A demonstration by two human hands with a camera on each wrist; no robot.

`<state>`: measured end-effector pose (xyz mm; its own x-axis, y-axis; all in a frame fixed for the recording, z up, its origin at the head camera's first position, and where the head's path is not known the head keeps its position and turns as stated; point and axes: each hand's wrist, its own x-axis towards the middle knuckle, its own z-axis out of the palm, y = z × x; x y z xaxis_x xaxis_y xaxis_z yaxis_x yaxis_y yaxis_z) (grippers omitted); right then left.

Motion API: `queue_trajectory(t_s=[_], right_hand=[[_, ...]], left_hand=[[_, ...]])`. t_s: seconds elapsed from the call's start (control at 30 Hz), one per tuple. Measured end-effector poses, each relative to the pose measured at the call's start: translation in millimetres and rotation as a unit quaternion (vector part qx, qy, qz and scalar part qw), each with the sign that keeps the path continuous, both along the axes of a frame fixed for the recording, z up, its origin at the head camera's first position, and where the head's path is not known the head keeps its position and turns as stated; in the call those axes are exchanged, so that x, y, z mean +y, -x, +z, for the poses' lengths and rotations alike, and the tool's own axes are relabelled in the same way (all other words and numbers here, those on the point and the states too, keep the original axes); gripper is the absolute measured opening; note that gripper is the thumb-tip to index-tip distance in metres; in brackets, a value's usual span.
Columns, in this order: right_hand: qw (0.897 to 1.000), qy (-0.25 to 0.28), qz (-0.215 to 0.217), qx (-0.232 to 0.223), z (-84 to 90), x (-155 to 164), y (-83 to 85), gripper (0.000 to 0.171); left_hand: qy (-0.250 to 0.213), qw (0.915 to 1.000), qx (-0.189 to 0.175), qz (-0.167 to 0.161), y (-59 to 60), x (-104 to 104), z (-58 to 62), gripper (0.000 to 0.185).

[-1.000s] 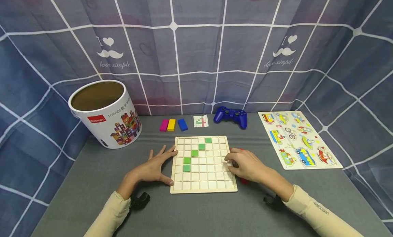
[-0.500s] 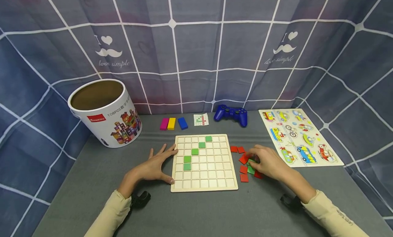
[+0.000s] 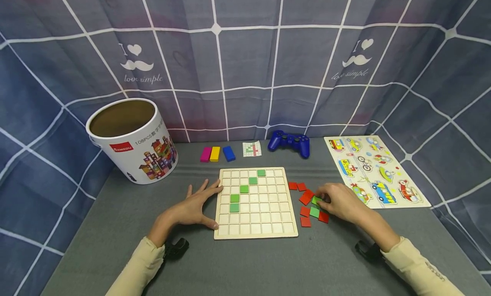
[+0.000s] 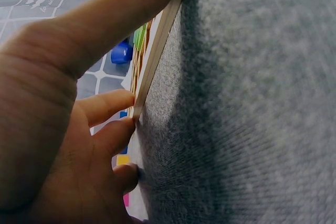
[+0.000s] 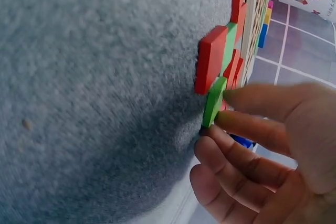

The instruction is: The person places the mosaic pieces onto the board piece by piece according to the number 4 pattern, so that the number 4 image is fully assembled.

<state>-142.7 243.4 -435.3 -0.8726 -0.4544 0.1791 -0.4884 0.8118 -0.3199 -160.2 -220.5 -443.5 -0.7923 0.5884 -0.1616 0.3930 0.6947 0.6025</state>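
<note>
A square wooden grid board lies on the table, with several green tiles in its cells in a stepped line. My left hand is spread at the board's left edge, its thumb and forefinger touching the rim. In the left wrist view those fingertips meet the edge of the board. Right of the board, my right hand pinches a green tile between thumb and forefinger, down at table level. Beside it lie another green tile and several red tiles.
Behind the board are magenta, yellow and blue blocks, a small pattern card and a blue game controller. A large white tub stands back left. A vehicle picture board lies at the right. A gridded curtain closes the back.
My right hand has moved right, from the board's right edge to the loose tiles, uncovering several red ones, and now has a green tile in its fingertips. The left hand stays put.
</note>
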Motion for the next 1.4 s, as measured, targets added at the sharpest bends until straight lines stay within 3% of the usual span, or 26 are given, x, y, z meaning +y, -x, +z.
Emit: queue_trajectory(t_s=[0.27, 0.67, 0.9, 1.4], right_hand=[[1.0, -0.003, -0.002, -0.014, 1.3, 0.6, 0.1, 0.017], [1.0, 0.015, 0.005, 0.022, 6.3, -8.6, -2.8, 0.019], [0.999, 0.014, 0.027, 0.02, 6.8, -35.4, -2.3, 0.023], [0.992, 0.034, 0.117, 0.018, 8.6, -106.3, 0.1, 0.02]], left_hand=[[0.001, 1.0, 0.002, 0.002, 0.2, -1.1, 0.2, 0.115], [0.003, 1.0, 0.001, -0.001, -0.1, -0.8, -0.9, 0.115], [-0.002, 1.0, 0.007, -0.004, -0.3, -0.1, -1.6, 0.116], [-0.008, 0.9999, 0.012, -0.005, -0.9, -0.3, -0.8, 0.115]])
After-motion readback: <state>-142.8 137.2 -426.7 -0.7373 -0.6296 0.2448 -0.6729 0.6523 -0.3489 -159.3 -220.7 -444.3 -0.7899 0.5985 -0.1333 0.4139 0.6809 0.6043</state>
